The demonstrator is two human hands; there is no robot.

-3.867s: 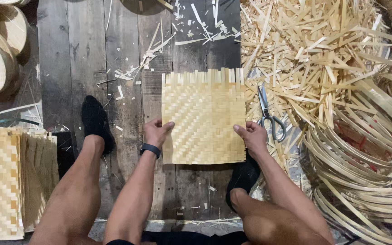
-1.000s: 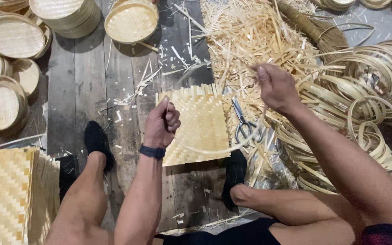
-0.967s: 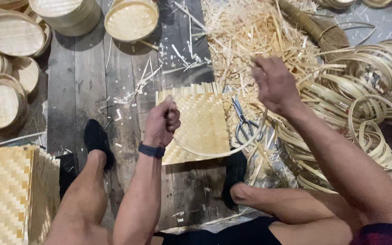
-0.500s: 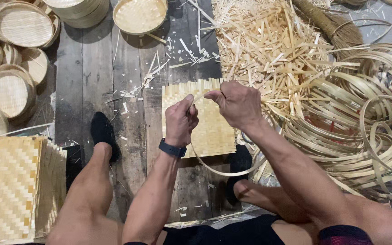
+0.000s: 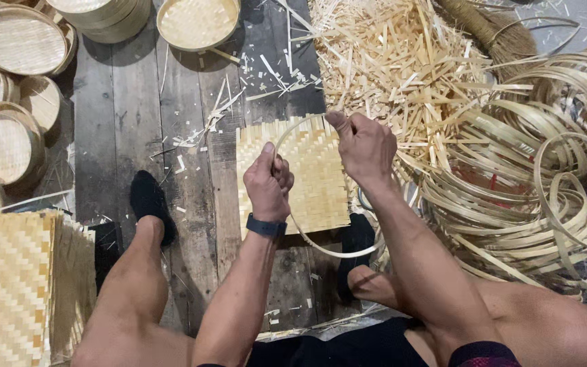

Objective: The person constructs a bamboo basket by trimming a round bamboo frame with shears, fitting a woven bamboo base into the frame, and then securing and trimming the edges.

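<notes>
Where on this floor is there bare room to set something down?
The barest patch is the dark plank floor between the round woven trays and the square woven mat, with only stray slivers. Crowded: the offcut pile and bamboo hoops on the right, and the stacked mats lower left.

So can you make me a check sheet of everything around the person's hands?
Surface: dark wooden plank floor, littered with chips.
Job's things: thin bamboo hoop bent round, over a square woven mat.
Clutter: heap of bamboo offcuts; coiled bamboo strips; round woven trays; stacked woven mats.
Grippers: left hand and right hand each closed on the hoop.
Cables: nothing seen.
Surroundings: broom at top right.
</notes>
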